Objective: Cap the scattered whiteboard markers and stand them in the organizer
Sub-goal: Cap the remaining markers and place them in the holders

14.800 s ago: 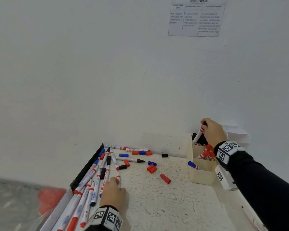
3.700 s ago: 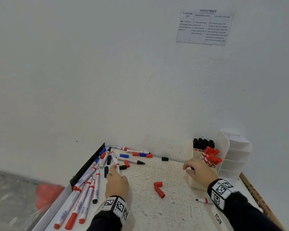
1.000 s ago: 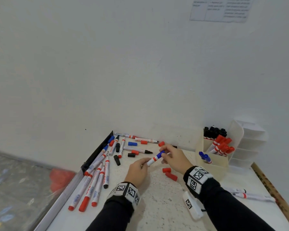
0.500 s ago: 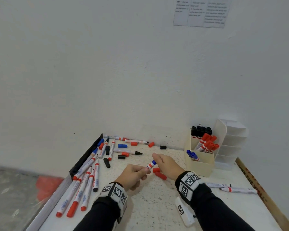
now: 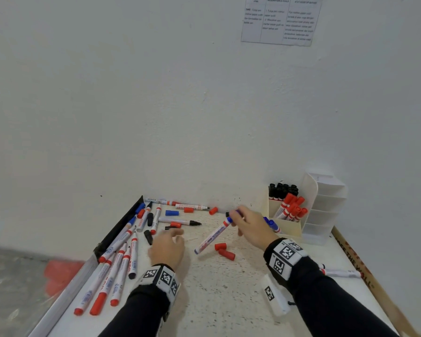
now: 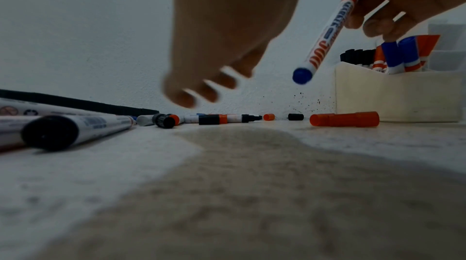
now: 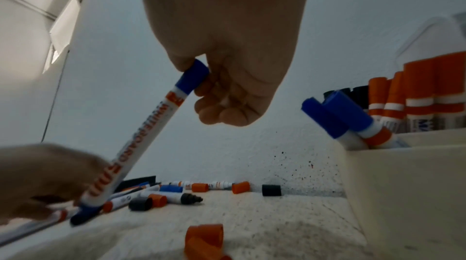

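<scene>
Half a second on, my left hand (image 5: 167, 248) has let go of the blue marker (image 5: 213, 237) and dropped away toward the scattered pens, leaving my right hand (image 5: 252, 229) alone to carry it. My right fingers pinch the marker by its blue cap (image 7: 193, 78), the barrel hanging down and to my left, clear of the tabletop (image 5: 216, 288); held by the capped end, it looks ready to go tail-first into the organizer (image 5: 287, 227) just to the right, though I judge that only from the grip. My left hand hovers with fingers loosely spread and holding nothing, apparently reaching for the next uncapped pen. In the organizer, black-capped markers (image 5: 282, 189) stand at the back, red-capped ones (image 5: 292, 207) lean in the middle, and two blue ones (image 7: 337, 117) lean in the front compartment. Two loose red caps (image 5: 225, 251) lie touching each other near the middle of the speckled white tabletop; more markers and caps are strewn along the left edge and the wall, with another marker (image 5: 339, 273) lying at my right sleeve. The tabletop is pushed into a corner of plain white wall, where a printed sheet (image 5: 281, 20) hangs high up.
</scene>
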The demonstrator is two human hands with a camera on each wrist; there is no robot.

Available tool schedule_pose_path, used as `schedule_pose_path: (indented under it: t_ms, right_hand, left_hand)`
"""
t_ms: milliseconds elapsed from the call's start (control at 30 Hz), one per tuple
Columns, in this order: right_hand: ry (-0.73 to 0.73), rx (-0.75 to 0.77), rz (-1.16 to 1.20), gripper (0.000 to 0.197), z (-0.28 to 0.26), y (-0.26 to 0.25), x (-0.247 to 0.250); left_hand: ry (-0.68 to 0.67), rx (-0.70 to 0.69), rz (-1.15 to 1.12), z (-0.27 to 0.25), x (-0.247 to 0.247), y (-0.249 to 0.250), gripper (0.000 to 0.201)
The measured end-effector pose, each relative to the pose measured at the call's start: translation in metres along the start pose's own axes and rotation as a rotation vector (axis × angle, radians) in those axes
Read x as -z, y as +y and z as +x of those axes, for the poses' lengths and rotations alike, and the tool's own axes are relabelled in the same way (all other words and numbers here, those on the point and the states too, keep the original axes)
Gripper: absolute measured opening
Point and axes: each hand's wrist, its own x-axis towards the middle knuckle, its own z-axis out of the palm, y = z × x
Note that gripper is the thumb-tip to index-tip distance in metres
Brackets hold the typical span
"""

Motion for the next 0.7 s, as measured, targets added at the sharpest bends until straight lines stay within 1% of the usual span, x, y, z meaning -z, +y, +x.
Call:
schedule_pose_path:
  t_ms: [33, 67, 100, 167, 233, 300, 367, 433, 533, 600, 700]
  right_hand:
    - [0.067, 0.002, 0.015, 0.023, 0.001, -0.001, 0.007]
    - [0.129, 0.01, 0.022, 0.023, 0.002, -0.001, 0.013]
    - [0.187, 0.021, 0.028, 0.023, 0.003, -0.003, 0.02]
    - [0.31, 0.046, 0.06, 0.02, 0.006, -0.006, 0.034]
    - [0.433, 0.058, 0.088, 0.017, 0.009, -0.008, 0.049]
    - [0.523, 0.056, 0.068, 0.016, 0.011, -0.007, 0.066]
    - [0.592, 0.049, 0.003, 0.019, 0.012, -0.002, 0.083]
    - [0.626, 0.015, -0.068, 0.023, 0.014, 0.006, 0.098]
    - [0.619, -0.058, -0.163, 0.023, 0.015, 0.022, 0.11]
    - [0.604, -0.112, -0.159, 0.023, 0.014, 0.032, 0.113]
    - [0.485, -0.198, -0.181, 0.027, 0.012, 0.04, 0.11]
  left_hand:
    - [0.078, 0.065, 0.189, 0.002, 0.002, -0.005, 0.032]
    - [0.085, 0.175, 0.318, 0.002, 0.004, -0.006, 0.041]
    - [0.05, 0.29, 0.399, 0.002, 0.005, -0.006, 0.051]
    - [-0.024, 0.456, 0.45, 0.0, 0.002, -0.005, 0.07]
    - [-0.049, 0.527, 0.468, 0.0, -0.002, -0.006, 0.076]
    - [-0.041, 0.521, 0.491, 0.001, -0.003, -0.007, 0.074]
    - [-0.024, 0.485, 0.503, 0.002, -0.003, -0.009, 0.069]
    - [-0.014, 0.464, 0.495, 0.001, -0.002, -0.008, 0.063]
    - [-0.005, 0.433, 0.465, 0.002, -0.003, -0.008, 0.05]
    - [0.0, 0.388, 0.46, 0.002, -0.002, -0.009, 0.041]
    - [0.009, 0.324, 0.441, 0.004, -0.001, -0.011, 0.039]
